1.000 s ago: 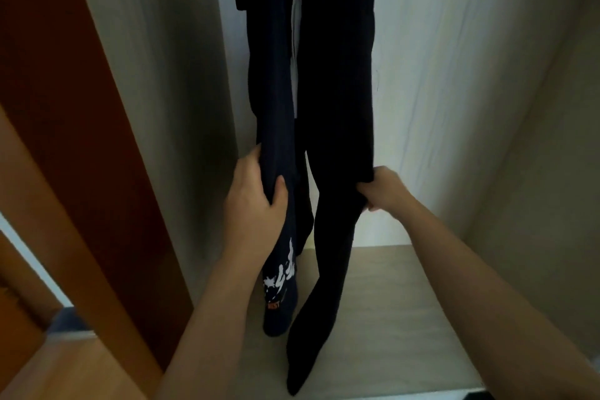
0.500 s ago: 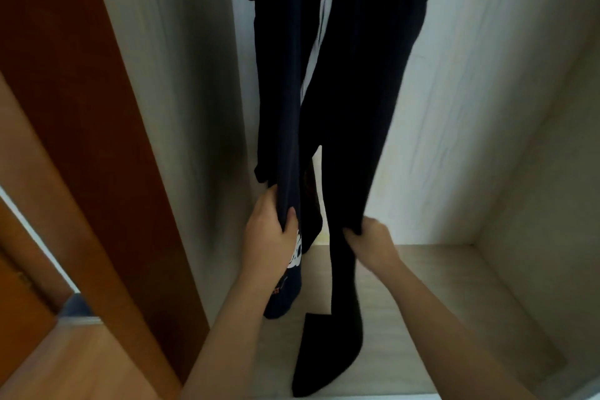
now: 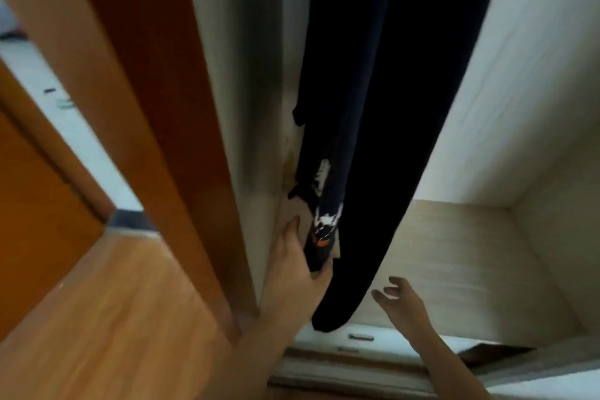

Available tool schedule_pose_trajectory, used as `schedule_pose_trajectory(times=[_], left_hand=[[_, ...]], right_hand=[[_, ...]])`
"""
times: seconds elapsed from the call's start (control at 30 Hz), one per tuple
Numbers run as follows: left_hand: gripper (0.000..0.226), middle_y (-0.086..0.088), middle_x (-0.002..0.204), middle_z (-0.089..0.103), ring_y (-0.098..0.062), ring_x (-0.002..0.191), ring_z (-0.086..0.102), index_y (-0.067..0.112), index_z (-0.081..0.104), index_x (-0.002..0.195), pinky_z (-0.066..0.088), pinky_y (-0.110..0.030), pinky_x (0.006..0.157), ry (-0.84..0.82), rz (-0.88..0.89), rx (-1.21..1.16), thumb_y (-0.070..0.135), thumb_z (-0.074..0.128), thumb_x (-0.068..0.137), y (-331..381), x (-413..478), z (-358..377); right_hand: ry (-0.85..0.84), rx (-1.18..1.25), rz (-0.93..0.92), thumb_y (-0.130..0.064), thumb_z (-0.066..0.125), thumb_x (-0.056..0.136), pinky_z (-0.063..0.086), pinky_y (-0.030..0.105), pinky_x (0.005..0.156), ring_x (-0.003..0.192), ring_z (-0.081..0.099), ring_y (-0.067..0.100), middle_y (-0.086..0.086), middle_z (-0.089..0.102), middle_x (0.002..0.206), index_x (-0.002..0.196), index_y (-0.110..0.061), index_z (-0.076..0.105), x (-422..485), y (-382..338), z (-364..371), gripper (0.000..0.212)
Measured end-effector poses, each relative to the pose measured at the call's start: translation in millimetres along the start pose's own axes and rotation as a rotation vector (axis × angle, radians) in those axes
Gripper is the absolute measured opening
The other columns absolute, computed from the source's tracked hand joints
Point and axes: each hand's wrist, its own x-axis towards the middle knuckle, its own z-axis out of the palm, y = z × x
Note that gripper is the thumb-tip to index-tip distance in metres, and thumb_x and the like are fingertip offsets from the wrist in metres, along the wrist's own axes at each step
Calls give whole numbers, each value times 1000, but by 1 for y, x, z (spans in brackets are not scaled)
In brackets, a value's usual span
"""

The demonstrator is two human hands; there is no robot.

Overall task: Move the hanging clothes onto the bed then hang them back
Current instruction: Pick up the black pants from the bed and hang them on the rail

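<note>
Inside the open wardrobe (image 3: 519, 107), against its pale back and side walls, the hanging clothes reach down from above the top of the view. A brown wooden door (image 3: 146, 107) stands to the left, with wood flooring (image 3: 113, 318) beneath it. The larger piece is a long black garment (image 3: 422, 107), whose rounded lower end hangs just above the wardrobe's light wooden bottom board (image 3: 454, 253). Beside it on the left hangs a navy garment (image 3: 328, 140) with a white and orange print (image 3: 324, 221) near its hem. The left hand (image 3: 292, 276) grips that hem from below, fingers and thumb curled round the fabric. The right hand (image 3: 399, 299) hovers just right of the black garment's lower end, fingers spread and loosely bent, holding nothing.
</note>
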Motion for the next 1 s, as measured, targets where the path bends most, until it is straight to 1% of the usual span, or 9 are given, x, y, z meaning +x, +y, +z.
schedule_pose_trajectory(times=[0.17, 0.3, 0.4, 0.47, 0.53, 0.6, 0.73, 0.87, 1.0], left_hand=[[60, 4, 139, 34, -12, 131, 34, 20, 25, 139, 25, -13, 100, -108, -233, 65, 35, 51, 87, -50, -62, 3], [34, 3, 125, 48, -15, 115, 50, 24, 45, 125, 41, -24, 95, -201, -373, 33, 27, 48, 91, -99, -103, -20], [19, 5, 107, 51, -11, 99, 52, 25, 51, 111, 43, -19, 77, -193, -564, 41, 26, 44, 93, -135, -135, -45], [19, 4, 108, 54, -14, 101, 53, 24, 53, 108, 42, -22, 83, -132, -708, 47, 24, 40, 95, -163, -162, -62], [15, 5, 101, 57, -15, 95, 54, 31, 50, 93, 44, -27, 85, -32, -832, 4, 21, 40, 95, -189, -195, -82], [13, 1, 103, 61, -15, 91, 54, 29, 48, 92, 48, -24, 80, 84, -975, -21, 17, 43, 94, -224, -237, -99], [11, -17, 103, 67, -31, 97, 60, 18, 57, 89, 47, -38, 86, 458, -1328, -217, 9, 50, 89, -287, -330, -127], [20, -18, 89, 62, -30, 83, 57, -5, 59, 98, 41, -32, 67, 967, -1600, -610, 2, 42, 91, -308, -409, -155], [22, -18, 89, 60, -29, 84, 58, -6, 58, 103, 38, -32, 71, 1145, -1735, -731, 8, 44, 93, -323, -476, -185]], right_hand=[[-195, -245, 86, -19, 56, 88, 37, 25, 75, 100, 58, 27, 14, 62, 119, 127, -4, 47, -1, 33, 46, 42], [-401, -537, 6, -25, 50, 91, 35, 23, 77, 111, 55, 27, 9, 56, 107, 104, -12, 52, -3, 33, 86, 18], [-537, -662, -4, -15, 48, 91, 42, 35, 89, 118, 51, 37, 30, 55, 122, 117, 11, 53, -9, 27, 121, 36], [-649, -784, -27, -15, 47, 91, 42, 30, 78, 116, 53, 36, 27, 57, 120, 115, 8, 56, -14, 21, 145, 34], [-739, -893, -43, -17, 46, 90, 39, 20, 67, 96, 60, 25, 8, 59, 95, 87, -8, 58, -20, 11, 172, 15], [-831, -951, -81, -16, 43, 90, 35, 17, 57, 75, 50, 14, -1, 44, 79, 71, -17, 46, -33, -8, 204, 19], [-937, -940, -225, -15, 43, 91, 35, 23, 60, 71, 45, 14, 8, 54, 87, 96, 11, 57, -90, -56, 270, 30], [-1001, -1012, -377, -16, 46, 90, 40, 27, 69, 77, 51, 17, 6, 52, 85, 85, -9, 56, -145, -87, 347, 14], [-1075, -1131, -450, -14, 41, 93, 38, 29, 62, 76, 46, 22, 10, 47, 86, 92, 4, 57, -195, -108, 418, 24]])
